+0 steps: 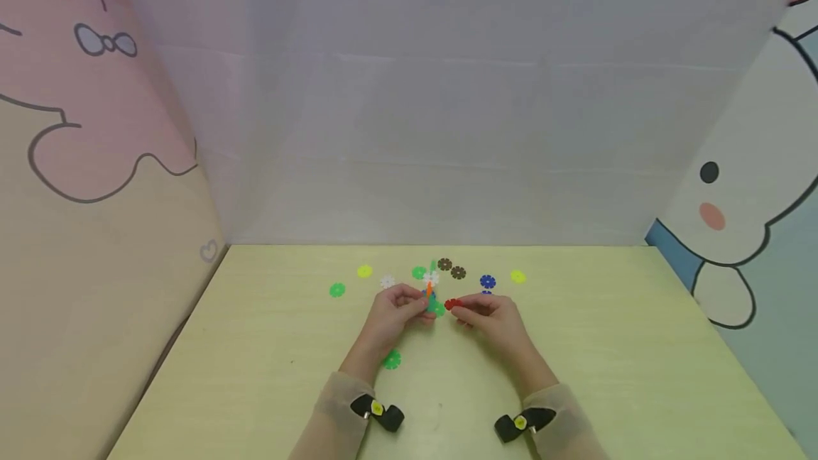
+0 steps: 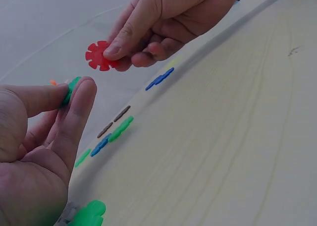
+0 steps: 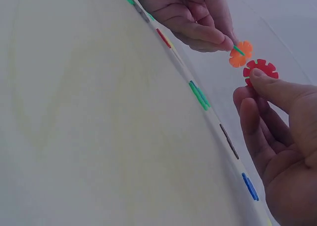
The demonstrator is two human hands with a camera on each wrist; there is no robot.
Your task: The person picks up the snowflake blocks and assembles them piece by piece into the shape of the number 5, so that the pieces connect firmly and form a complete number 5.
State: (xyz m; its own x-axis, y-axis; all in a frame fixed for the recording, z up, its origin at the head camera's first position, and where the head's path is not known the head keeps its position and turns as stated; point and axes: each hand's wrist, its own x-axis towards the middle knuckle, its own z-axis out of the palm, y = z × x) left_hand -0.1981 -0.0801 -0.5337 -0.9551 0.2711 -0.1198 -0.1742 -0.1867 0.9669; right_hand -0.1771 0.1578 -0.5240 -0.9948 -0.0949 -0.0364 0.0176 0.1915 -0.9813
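Between thumb and fingers, my left hand (image 1: pixel 397 309) pinches a green interlocking disc (image 2: pixel 72 90), seen edge-on. Joined to it at an angle is an orange interlocking disc (image 3: pixel 241 55). A white disc (image 1: pixel 431 278) appears just beyond them; whether it is attached cannot be told. My right hand (image 1: pixel 497 319) pinches a red interlocking disc (image 3: pixel 263 69) with notches round its rim, holding it flat side out. The red disc is close to the orange one, with a small gap in the head view. Both hands are raised over the table; the left fingers partly hide the green disc.
Loose discs lie on the pale table (image 1: pixel 255 375): brown ones (image 1: pixel 444 264), a blue one (image 1: pixel 488 281), yellow ones (image 1: pixel 518 276) and several green ones (image 1: pixel 337 290). One green disc (image 1: pixel 392 359) is beside the left wrist. A white curtain (image 1: pixel 409 126) hangs behind.
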